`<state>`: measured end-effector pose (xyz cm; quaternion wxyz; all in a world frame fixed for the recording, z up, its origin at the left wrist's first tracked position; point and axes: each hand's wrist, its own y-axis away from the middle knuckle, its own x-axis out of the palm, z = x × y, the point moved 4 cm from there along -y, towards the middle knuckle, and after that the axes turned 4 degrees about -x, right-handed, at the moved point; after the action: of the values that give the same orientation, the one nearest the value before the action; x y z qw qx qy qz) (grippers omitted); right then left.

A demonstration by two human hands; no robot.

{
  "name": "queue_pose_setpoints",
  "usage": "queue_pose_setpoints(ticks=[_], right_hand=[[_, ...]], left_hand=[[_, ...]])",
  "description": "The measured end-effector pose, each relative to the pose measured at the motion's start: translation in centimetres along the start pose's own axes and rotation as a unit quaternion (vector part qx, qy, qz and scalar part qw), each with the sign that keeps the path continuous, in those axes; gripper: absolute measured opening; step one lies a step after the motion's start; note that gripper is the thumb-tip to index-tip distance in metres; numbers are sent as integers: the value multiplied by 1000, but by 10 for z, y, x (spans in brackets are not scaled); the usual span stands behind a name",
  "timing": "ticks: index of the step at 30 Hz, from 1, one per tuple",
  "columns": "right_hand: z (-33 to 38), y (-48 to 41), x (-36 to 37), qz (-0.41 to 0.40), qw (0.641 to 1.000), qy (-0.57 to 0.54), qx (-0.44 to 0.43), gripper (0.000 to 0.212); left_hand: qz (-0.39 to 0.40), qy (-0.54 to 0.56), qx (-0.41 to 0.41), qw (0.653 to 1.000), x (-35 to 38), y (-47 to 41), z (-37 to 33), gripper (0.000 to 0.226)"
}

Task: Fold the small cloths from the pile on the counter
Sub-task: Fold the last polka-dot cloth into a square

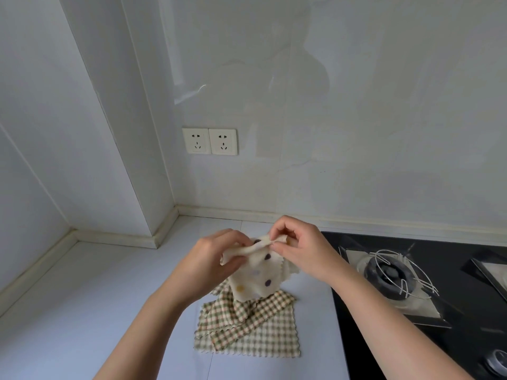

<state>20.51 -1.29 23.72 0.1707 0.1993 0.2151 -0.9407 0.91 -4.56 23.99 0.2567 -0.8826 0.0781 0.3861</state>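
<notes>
A cream cloth with coloured dots (258, 278) hangs in the air above the counter, held up by both hands. My left hand (216, 259) grips its top left edge. My right hand (296, 242) pinches the top edge just to the right of it. Below the dotted cloth lies a pile of green and brown checked cloths (247, 330) on the white counter (109, 311); the dotted cloth's lower edge reaches the pile's top.
A black glass hob (439, 311) with a wire pan support (397, 272) fills the counter's right side. The tiled wall behind carries two power sockets (210, 141). A wall column juts out at the back left corner.
</notes>
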Motion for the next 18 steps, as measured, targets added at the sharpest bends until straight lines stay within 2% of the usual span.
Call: queue_pose_setpoints(ticks=[3, 8, 12, 18], right_hand=[[4, 0, -2, 14, 1000, 23, -1, 26], [8, 0, 0, 97, 990, 101, 7, 14], [7, -1, -2, 90, 987, 133, -1, 9], [12, -2, 3, 127, 981, 146, -27, 18]], left_hand=[[13, -19, 15, 1000, -1, 0, -2, 21], [0, -47, 54, 997, 0, -2, -11, 7], [-3, -88, 68, 994, 0, -3, -14, 6], [-9, -130, 80, 988, -4, -4, -16, 13]])
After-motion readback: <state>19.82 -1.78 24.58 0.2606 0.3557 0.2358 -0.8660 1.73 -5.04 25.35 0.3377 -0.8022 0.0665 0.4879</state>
